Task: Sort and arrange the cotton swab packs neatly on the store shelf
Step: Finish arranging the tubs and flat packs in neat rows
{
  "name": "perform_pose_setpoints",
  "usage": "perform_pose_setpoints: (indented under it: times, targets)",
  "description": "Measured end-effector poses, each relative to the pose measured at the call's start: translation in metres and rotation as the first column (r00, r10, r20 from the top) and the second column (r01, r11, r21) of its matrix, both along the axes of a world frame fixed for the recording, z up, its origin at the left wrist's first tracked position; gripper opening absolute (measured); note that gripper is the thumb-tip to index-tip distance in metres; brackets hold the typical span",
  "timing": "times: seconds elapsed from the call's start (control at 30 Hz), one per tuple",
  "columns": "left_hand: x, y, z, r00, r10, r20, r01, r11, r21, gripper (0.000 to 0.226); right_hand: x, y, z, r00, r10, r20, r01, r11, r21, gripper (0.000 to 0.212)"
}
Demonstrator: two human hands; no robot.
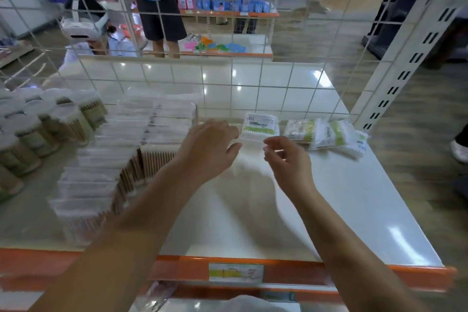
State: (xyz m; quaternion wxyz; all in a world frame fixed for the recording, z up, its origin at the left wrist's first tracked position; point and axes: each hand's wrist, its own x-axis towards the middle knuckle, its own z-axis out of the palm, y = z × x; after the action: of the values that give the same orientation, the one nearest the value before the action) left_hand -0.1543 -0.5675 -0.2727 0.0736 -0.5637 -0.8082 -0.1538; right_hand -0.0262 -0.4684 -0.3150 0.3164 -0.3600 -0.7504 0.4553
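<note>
From my head camera, both my arms reach over the white shelf [354,197] toward its wire-grid back [228,78]. My left hand [210,144] hangs palm down with fingers loosely extended and gripping nothing, its fingertips just short of a flat cotton swab pack [259,126] lying near the back of the shelf. That pack lies label up, its long axis roughly left to right, a row of white swab tips showing along its near edge below a green band; the print on the label is too blurred to read. My right hand [286,157] hovers just in front of it, fingers lightly curled with thumb and forefinger close together, holding nothing. To the right, three more green-and-white swab packs [326,135] lie overlapping and tilted, fanned toward the shelf upright [405,58]. On the left stand rows of clear boxes of wooden-stick swabs [121,149], and beyond them round swab tubs [38,124]. A yellow price tag [235,272] sits on the orange shelf edge [354,276], its writing unreadable.
</note>
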Motion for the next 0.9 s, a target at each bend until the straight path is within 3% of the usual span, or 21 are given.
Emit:
perform_pose_setpoints:
  times: [0.07, 0.23, 0.37, 0.47, 0.53, 0.7, 0.9]
  targets:
    - [-0.001, 0.013, -0.004, 0.998, 0.044, 0.050, -0.044, 0.999, 0.007, 0.026, -0.001, 0.018, 0.005, 0.999, -0.039, -0.034, 0.034, 0.992, -0.120, 0.015]
    - [-0.012, 0.045, -0.012, 0.981, 0.144, 0.129, -0.142, 0.990, -0.026, 0.028, -0.019, 0.057, 0.008, 0.991, -0.127, 0.030, 0.130, 0.976, -0.172, 0.028]
    - [-0.022, 0.062, -0.021, 0.916, 0.231, 0.327, -0.228, 0.972, -0.049, 0.038, -0.037, 0.068, 0.005, 0.965, -0.073, 0.251, 0.112, 0.984, -0.142, 0.054]
    - [-0.025, 0.064, -0.032, 0.846, 0.282, 0.453, -0.281, 0.957, -0.072, 0.042, -0.044, 0.065, 0.003, 0.879, 0.004, 0.477, 0.024, 0.998, -0.052, 0.070]
    - [-0.026, 0.062, -0.039, 0.808, 0.285, 0.515, -0.289, 0.954, -0.075, 0.039, -0.046, 0.063, 0.001, 0.844, 0.010, 0.536, 0.001, 1.000, -0.021, 0.074]
    - [-0.026, 0.056, -0.049, 0.790, 0.265, 0.554, -0.288, 0.957, -0.047, 0.031, -0.042, 0.058, -0.004, 0.880, 0.016, 0.476, -0.019, 1.000, 0.003, 0.049]
    - [-0.021, 0.047, -0.048, 0.798, 0.264, 0.542, -0.302, 0.953, -0.021, 0.028, -0.037, 0.052, -0.017, 0.941, -0.014, 0.337, 0.017, 1.000, -0.004, 0.045]
